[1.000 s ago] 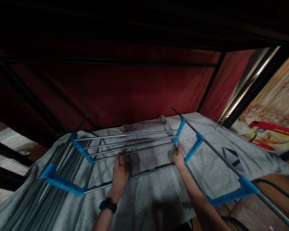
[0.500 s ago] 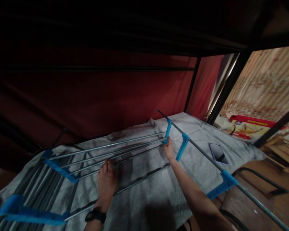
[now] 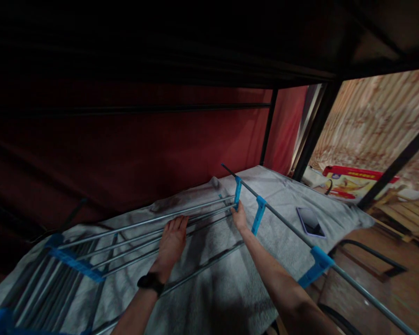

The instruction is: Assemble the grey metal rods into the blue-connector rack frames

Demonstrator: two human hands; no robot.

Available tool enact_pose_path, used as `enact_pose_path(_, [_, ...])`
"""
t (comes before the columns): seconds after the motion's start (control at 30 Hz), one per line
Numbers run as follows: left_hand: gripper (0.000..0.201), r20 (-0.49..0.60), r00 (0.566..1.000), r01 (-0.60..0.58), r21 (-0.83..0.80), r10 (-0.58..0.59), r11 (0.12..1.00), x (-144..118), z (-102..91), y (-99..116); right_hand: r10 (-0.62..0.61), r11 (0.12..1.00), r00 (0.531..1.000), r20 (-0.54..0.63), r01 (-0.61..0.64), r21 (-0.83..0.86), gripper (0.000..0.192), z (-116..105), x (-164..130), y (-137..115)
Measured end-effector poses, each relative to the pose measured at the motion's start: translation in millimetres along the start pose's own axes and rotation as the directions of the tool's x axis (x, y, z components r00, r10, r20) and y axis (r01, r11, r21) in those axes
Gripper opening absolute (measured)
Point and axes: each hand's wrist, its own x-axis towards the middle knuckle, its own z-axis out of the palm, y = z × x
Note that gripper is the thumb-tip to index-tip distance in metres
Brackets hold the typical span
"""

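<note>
At frame centre, our left hand (image 3: 171, 242) lies flat and open on the grey metal drying rack with blue plastic joints (image 3: 143, 232); our right hand (image 3: 239, 216) grips its rail end.

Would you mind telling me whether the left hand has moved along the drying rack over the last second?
Yes. The left hand has slid forward over the drying rack rods, towards the blue bracket by the right hand.

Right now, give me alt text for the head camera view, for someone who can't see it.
Two bare hands work a folded metal drying rack with blue joints, lying on a grey towel: left hand flat on the rods, right hand gripping a rod end. A tablet lies nearby.
</note>
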Motion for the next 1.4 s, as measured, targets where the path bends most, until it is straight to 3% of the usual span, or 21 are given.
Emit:
enact_pose_path(0.17, [0.059,0.229,0.973,-0.019,0.074,0.001,0.997,21,3.1,-3,0.088,0.993,0.995,-0.040,-0.085,0.078,0.055,1,3,-1])
enact_pose_path(0.27, [0.062,0.293,0.956,-0.011,0.068,-0.009,0.998,29,2.6,-9,0.104,0.990,0.994,-0.039,-0.099,0.100,0.053,0,5,-3])
enact_pose_path(0.6, [0.064,0.240,0.971,0.008,0.028,-0.014,1.000,40,-13.5,-19,0.065,0.988,0.996,-0.057,-0.056,0.142,0.046,-6,19,-25])
enact_pose_path(0.87, [0.060,0.243,0.969,0.035,0.054,-0.047,0.998,40,-9.1,-19,0.059,0.990,0.996,-0.060,-0.051,0.135,0.041,-6,17,-37])
enact_pose_path(1.1, [0.062,0.202,0.979,0.022,0.027,-0.027,0.999,38,-5.6,-22,-0.001,0.991,0.997,-0.077,0.011,0.135,0.051,-7,14,-42])
enact_pose_path(1.4, [0.067,0.245,0.969,0.036,0.019,-0.039,0.999,34,-0.1,-26,0.012,0.992,0.997,-0.078,-0.002,0.129,0.053,-3,9,-43])
